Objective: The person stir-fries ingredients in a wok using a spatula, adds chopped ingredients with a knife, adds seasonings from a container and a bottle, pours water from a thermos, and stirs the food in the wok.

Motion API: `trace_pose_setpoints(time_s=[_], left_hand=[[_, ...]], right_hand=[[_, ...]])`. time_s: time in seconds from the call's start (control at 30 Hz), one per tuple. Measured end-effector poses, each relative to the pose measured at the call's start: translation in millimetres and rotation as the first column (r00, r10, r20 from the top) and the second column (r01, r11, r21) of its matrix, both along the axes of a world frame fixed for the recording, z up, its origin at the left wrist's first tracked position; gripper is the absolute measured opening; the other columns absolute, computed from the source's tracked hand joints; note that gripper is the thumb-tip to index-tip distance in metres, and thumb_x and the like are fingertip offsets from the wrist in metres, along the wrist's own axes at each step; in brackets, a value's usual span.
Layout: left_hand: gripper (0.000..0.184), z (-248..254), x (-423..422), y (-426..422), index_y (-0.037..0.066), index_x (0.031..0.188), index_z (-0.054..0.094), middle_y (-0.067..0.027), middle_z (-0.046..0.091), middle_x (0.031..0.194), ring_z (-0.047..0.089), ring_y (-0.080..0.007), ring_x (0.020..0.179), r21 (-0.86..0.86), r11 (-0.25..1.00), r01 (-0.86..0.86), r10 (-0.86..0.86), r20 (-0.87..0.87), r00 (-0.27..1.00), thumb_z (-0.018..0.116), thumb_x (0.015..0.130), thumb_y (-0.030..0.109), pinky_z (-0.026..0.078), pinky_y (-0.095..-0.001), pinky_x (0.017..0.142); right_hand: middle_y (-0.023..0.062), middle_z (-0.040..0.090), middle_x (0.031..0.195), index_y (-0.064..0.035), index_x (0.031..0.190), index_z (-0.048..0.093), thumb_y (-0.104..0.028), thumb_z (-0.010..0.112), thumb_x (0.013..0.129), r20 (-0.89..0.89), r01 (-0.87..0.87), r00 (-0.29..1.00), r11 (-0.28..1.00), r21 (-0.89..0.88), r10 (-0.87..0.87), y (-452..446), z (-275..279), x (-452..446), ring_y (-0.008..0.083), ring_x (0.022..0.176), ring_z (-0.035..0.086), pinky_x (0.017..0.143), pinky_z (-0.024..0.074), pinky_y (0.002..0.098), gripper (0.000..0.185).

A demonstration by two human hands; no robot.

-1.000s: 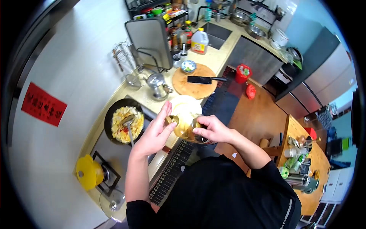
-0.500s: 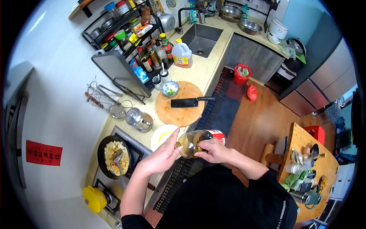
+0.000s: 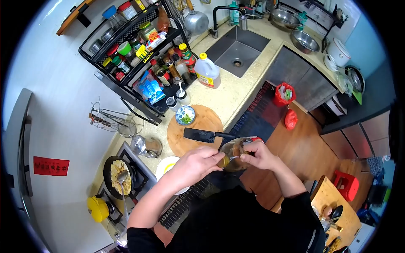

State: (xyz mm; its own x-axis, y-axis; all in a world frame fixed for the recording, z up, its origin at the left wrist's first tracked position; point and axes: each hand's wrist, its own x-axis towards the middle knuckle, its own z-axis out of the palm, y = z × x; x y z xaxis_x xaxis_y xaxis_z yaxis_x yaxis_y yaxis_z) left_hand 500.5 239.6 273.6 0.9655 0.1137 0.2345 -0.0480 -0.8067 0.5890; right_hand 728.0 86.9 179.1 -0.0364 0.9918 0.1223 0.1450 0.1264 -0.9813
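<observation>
A clear glass jar (image 3: 235,152) is held between my two hands in front of my chest. My right hand (image 3: 258,155) is closed around the jar's right side. The fingers of my left hand (image 3: 201,163) are pressed together at a gold-coloured part on the jar's left end. Below my left hand, a white plate (image 3: 162,168) with a yellow streak is partly hidden. Behind the jar, a black cleaver (image 3: 199,135) lies on the round cutting board (image 3: 177,145), next to a patterned bowl (image 3: 185,115) with chopped greens.
At the left, a pan of food (image 3: 116,177) with a ladle in it sits on the stove near a yellow pot (image 3: 98,209). A glass pitcher (image 3: 149,147), an oil jug (image 3: 207,72) and a spice rack (image 3: 139,46) stand along the counter, before the sink (image 3: 238,50).
The view has shifted, showing more of the rack and sink. The jar has turned in my hands, and my left hand has gone from spread fingers to fingers closed at its end.
</observation>
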Motion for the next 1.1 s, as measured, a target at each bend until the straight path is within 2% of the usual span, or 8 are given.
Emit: trace_pose_setpoints(time_s=[0.3, 0.43, 0.47, 0.6, 0.77, 0.87, 1.0, 1.1], left_hand=[[0.039, 5, 41, 13, 0.004, 0.118, 0.062, -0.0085, 0.062, 0.109, 0.065, -0.0248, 0.092, 0.272, 0.949, 0.162, -0.148, -0.074, 0.986, 0.068, 0.079, 0.009, 0.055, -0.0354, 0.075], [0.05, 17, 47, 36, 0.01, 0.133, 0.057, -0.0161, 0.051, 0.136, 0.062, -0.0275, 0.107, 0.454, 0.888, -0.075, 0.03, 0.106, 0.994, 0.066, 0.083, 0.012, 0.051, -0.0362, 0.093], [0.057, 26, 36, 34, 0.012, 0.134, 0.056, -0.0193, 0.048, 0.139, 0.059, -0.0315, 0.116, 0.412, 0.898, -0.154, 0.14, 0.064, 0.988, 0.072, 0.08, 0.014, 0.049, -0.0387, 0.098], [0.061, 15, -29, 16, 0.009, 0.135, 0.055, -0.0195, 0.047, 0.143, 0.062, -0.0342, 0.112, 0.017, 0.911, -0.411, 0.411, -0.086, 0.907, 0.078, 0.079, 0.015, 0.051, -0.0393, 0.093], [0.058, -35, -145, -40, 0.004, 0.134, 0.056, -0.0176, 0.049, 0.142, 0.066, -0.0283, 0.105, -0.076, 0.661, -0.747, 0.709, -0.262, 0.655, 0.078, 0.082, 0.011, 0.055, -0.0353, 0.085], [0.055, -56, -201, -95, 0.003, 0.134, 0.057, -0.0142, 0.052, 0.14, 0.065, -0.0199, 0.104, -0.326, 0.365, -0.872, 0.835, -0.3, 0.462, 0.077, 0.084, 0.007, 0.056, -0.031, 0.079], [0.05, -36, -230, -148, 0.001, 0.132, 0.058, -0.0147, 0.06, 0.126, 0.065, -0.0185, 0.102, -0.329, 0.062, -0.942, 0.89, -0.409, 0.201, 0.074, 0.084, 0.005, 0.052, -0.0308, 0.086], [0.047, -32, -251, -170, 0.003, 0.133, 0.058, -0.011, 0.063, 0.121, 0.063, -0.0148, 0.102, -0.321, -0.039, -0.946, 0.887, -0.447, 0.115, 0.072, 0.088, 0.01, 0.051, -0.023, 0.062]], right_hand=[[-0.0051, 0.058, 0.068, 0.0022, 0.079, 0.066, -0.023, 0.065, 0.097, -0.282, -0.255, 0.94, 0.944, -0.21, 0.191, 37, 2, 58, 0.0032, 0.066, 0.048, 0.058, 0.0413, 0.0241, 0.031], [-0.0069, 0.053, 0.067, -0.004, 0.082, 0.064, -0.029, 0.061, 0.1, -0.307, 0.032, 0.946, 0.971, -0.239, -0.106, 76, -15, 63, 0.001, 0.063, 0.045, 0.055, 0.037, 0.0209, 0.031], [-0.0067, 0.051, 0.066, -0.0049, 0.083, 0.061, -0.03, 0.057, 0.103, -0.198, 0.121, 0.965, 0.961, -0.25, -0.173, 90, -25, 68, 0.0023, 0.061, 0.043, 0.056, 0.0368, 0.0209, 0.032], [-0.0038, 0.05, 0.071, -0.008, 0.084, 0.056, -0.031, 0.052, 0.104, -0.451, 0.177, 0.841, 0.939, -0.294, -0.3, 159, -42, 66, 0.0069, 0.065, 0.043, 0.064, 0.0376, 0.0212, 0.031], [-0.0023, 0.054, 0.068, -0.0095, 0.079, 0.058, -0.034, 0.059, 0.1, -0.535, 0.318, 0.756, 0.926, -0.202, -0.376, 265, -104, 55, 0.0082, 0.063, 0.047, 0.064, 0.0397, 0.0241, 0.032], [-0.0014, 0.055, 0.067, -0.0096, 0.076, 0.059, -0.034, 0.062, 0.097, -0.495, 0.459, 0.752, 0.885, -0.082, -0.436, 323, -135, 44, 0.0103, 0.065, 0.05, 0.064, 0.0411, 0.0273, 0.033], [0.0018, 0.056, 0.07, -0.0104, 0.08, 0.058, -0.026, 0.059, 0.097, -0.519, 0.575, 0.635, 0.799, -0.177, -0.572, 375, -156, 28, 0.0123, 0.065, 0.052, 0.064, 0.044, 0.0297, 0.023], [0.0039, 0.063, 0.078, -0.0036, 0.087, 0.064, -0.034, 0.055, 0.1, -0.415, 0.583, 0.725, 0.81, -0.055, -0.55, 403, -190, 44, 0.0148, 0.073, 0.058, 0.069, 0.046, 0.0297, 0.034]])
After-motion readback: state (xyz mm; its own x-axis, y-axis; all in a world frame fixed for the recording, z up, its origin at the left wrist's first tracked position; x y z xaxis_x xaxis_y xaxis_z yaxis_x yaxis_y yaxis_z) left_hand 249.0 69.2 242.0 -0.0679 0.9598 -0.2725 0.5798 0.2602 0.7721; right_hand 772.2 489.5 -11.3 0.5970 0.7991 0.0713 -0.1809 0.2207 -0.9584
